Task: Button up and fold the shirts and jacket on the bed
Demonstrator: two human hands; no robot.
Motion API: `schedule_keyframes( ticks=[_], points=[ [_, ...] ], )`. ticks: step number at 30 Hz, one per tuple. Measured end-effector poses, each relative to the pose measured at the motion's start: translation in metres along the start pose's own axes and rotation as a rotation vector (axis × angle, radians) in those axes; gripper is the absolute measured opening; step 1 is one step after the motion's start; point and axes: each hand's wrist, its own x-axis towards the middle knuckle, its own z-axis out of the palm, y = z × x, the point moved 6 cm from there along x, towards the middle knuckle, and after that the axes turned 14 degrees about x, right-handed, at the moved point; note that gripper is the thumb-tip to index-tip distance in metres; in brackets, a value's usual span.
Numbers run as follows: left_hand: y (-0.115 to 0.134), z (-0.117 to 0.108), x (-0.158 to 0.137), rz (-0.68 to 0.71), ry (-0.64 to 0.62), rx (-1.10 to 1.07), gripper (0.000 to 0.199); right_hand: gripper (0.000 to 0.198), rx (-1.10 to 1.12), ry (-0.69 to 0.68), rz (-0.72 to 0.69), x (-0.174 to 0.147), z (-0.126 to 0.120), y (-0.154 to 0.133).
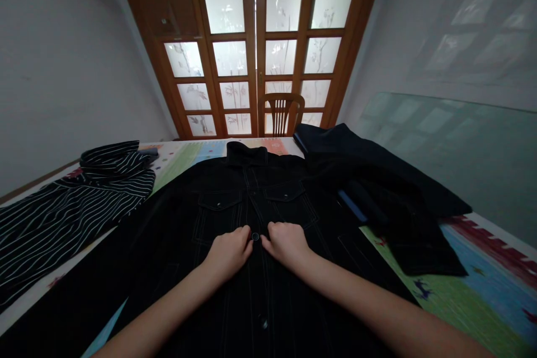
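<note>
Jacket (229, 224): black, laid front-up on the patterned tablecloth (465, 313), collar (247, 155) pointing away, central in the head view.
Left hand (231, 249): fingers curled inward, thumb and fingertips seemingly pinching the front placket (257, 279) just beside the button (255, 236).
Right hand (287, 241): likewise curled, apparently pinching cloth on the button's other side; the fingertips' exact hold is hidden.
Cloth: probably soft yet fairly heavy, not slippery, hardly fragile; stitched seams likely stiffer.
Button: looks hard and smooth, so could slip between fingertips.
Hold: placket edges near the button should grip best; loose cloth elsewhere would likely sag.
</note>
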Motion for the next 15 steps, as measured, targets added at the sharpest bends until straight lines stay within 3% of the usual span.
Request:
schedule_keyframes(
  ticks=[6, 15],
  points=[
    [-0.003, 0.003, 0.006, 0.055, 0.036, -0.133, 0.014, 0.044, 0.005, -0.051, 0.028, 0.006, 0.001, 0.003],
    [-0.009, 0.008, 0.014, 0.006, 0.022, -0.250, 0.017, 0.032, -0.016, -0.107, -0.005, 0.000, 0.002, -0.001]
  ],
)
